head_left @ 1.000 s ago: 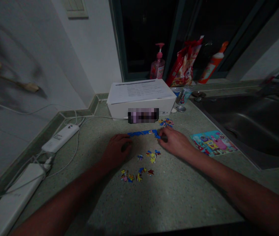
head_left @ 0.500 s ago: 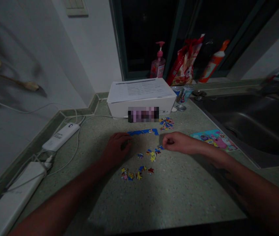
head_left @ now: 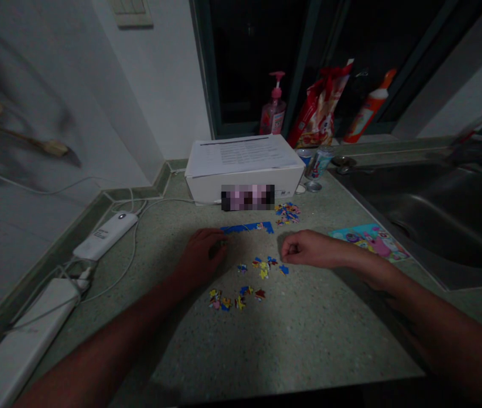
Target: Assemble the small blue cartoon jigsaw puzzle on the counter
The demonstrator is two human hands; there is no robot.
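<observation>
The left hand (head_left: 202, 256) lies curved at the left end of the assembled blue puzzle strip (head_left: 247, 228); whether it grips anything cannot be determined. The right hand (head_left: 300, 248) is curled just beside a loose blue puzzle piece (head_left: 284, 270) on the speckled countertop (head_left: 326, 328), its hold likewise indeterminable.

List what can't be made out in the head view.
Head view:
Blue puzzle strip, left end: partly behind left hand.
Any piece in right hand: hidden by its curl.
Picture sheet, near edge: partly behind right forearm.
Paper, print: too small.
White unit: cut off lower left.
</observation>
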